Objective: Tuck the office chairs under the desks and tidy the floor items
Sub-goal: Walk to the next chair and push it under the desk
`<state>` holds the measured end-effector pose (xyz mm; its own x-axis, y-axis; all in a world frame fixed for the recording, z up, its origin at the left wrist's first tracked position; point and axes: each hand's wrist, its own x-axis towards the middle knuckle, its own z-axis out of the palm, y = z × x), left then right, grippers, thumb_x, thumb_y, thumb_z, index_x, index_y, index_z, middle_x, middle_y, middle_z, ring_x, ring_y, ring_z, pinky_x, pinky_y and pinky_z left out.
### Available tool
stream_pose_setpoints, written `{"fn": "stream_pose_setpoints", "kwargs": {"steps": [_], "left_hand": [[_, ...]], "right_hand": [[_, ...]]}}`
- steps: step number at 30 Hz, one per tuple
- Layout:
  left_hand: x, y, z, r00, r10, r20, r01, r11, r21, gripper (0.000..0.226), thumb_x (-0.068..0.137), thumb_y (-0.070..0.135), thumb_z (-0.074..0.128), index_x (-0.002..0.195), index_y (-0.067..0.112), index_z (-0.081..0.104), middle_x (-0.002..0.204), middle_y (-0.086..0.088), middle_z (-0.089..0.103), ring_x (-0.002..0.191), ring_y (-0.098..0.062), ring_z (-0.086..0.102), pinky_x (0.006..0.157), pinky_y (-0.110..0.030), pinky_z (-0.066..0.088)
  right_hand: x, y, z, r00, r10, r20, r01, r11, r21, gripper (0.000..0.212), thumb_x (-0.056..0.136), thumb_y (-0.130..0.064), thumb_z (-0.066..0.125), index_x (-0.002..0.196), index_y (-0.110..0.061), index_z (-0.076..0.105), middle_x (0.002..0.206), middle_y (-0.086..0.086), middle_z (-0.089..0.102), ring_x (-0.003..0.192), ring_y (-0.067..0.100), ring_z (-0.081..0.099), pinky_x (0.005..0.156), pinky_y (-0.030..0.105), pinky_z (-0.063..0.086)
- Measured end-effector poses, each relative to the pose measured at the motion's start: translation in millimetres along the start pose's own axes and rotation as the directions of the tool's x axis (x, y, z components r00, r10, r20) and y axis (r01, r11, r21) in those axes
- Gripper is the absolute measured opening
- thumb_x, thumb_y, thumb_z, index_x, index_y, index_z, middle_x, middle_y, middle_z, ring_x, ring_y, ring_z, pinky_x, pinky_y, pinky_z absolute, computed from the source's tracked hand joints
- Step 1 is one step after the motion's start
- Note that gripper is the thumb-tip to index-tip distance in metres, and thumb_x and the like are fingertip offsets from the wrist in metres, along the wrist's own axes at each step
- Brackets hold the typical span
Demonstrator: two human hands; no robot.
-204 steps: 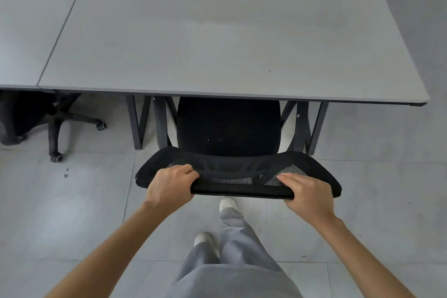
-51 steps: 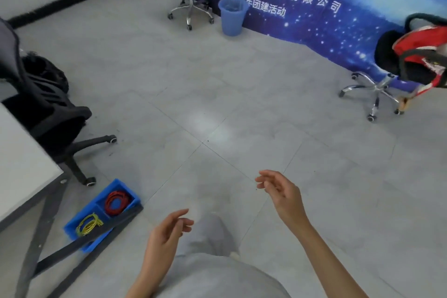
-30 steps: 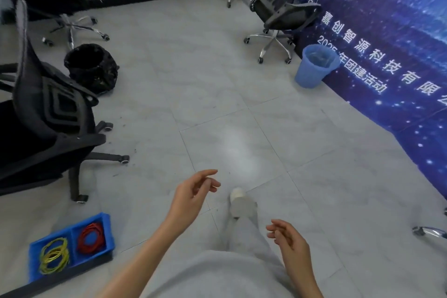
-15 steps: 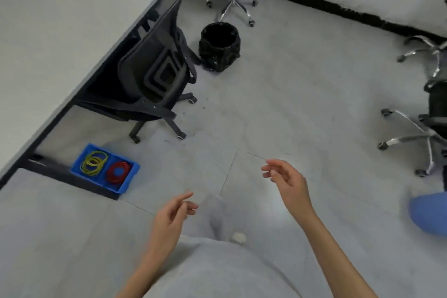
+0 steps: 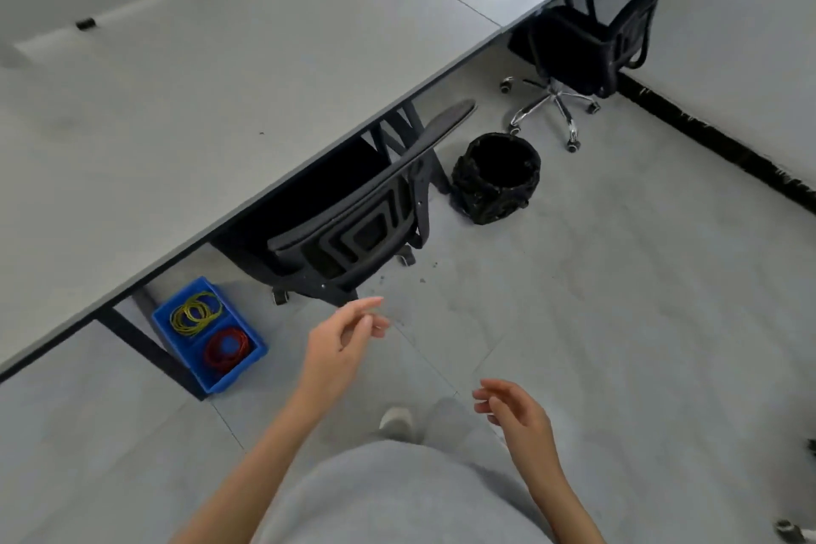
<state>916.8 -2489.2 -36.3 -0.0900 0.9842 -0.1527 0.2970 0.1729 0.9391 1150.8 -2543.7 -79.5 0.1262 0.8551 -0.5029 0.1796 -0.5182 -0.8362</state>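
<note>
A black office chair [image 5: 366, 216] stands at the edge of the white desk [image 5: 212, 80], its seat partly under the top and its backrest sticking out. A second black chair [image 5: 587, 44] with a chrome base stands farther right at the neighbouring desk. A blue bin [image 5: 209, 333] holding yellow and red rubber bands lies on the floor beside a desk leg. My left hand [image 5: 342, 340] hovers empty just in front of the near chair's base, fingers relaxed. My right hand [image 5: 514, 411] hangs empty lower right, fingers loosely curved.
A black waste basket [image 5: 496, 177] stands on the floor between the two chairs. A black skirting strip [image 5: 715, 146] runs along the wall at right. Grey tiled floor [image 5: 618, 300] stretches to the right. My shoe [image 5: 396, 422] and grey trousers show below.
My view has swung round to face the desk; the near chair and blue bin are now closer. My left hand has risen toward the chair, my right hand has dropped lower.
</note>
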Motion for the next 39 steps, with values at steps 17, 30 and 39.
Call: {"fn": "stream_pose_setpoints", "kwargs": {"steps": [17,30,39], "left_hand": [[175.5,-2.5,6.6,0.923,-0.074,-0.377,0.354,0.541,0.763,0.043,0.061,0.027,0.08,0.102,0.018,0.068,0.098,0.001,0.072,0.09,-0.018,0.067,0.077,-0.034,0.051],[174.4,5.9,42.0,0.853,-0.15,-0.499,0.495,0.533,0.686,0.031,0.086,0.042,0.054,0.089,0.014,0.067,0.084,-0.005,0.067,0.078,-0.023,0.059,0.069,-0.035,0.05],[109.9,10.2,106.5,0.853,0.013,-0.522,0.433,0.542,0.72,0.016,0.072,0.026,0.073,0.079,0.014,0.064,0.072,-0.001,0.064,0.065,-0.021,0.061,0.046,-0.027,0.041]], "right_hand": [[321.2,-258.0,57.1,0.301,-0.234,0.925,0.949,-0.019,-0.313,0.048,0.086,-0.038,0.058,0.129,-0.018,0.049,0.127,-0.006,0.055,0.121,0.012,0.047,0.097,0.021,0.036],[379.6,-253.9,33.7,0.253,-0.283,0.925,0.93,-0.194,-0.314,0.034,0.08,-0.025,0.062,0.115,-0.023,0.061,0.107,-0.006,0.069,0.101,0.018,0.062,0.074,0.03,0.048],[360.1,-232.1,-19.2,0.274,-0.329,0.904,0.892,-0.265,-0.366,0.027,0.08,-0.023,0.063,0.107,-0.021,0.066,0.099,-0.004,0.071,0.093,0.023,0.064,0.067,0.029,0.042]]}}
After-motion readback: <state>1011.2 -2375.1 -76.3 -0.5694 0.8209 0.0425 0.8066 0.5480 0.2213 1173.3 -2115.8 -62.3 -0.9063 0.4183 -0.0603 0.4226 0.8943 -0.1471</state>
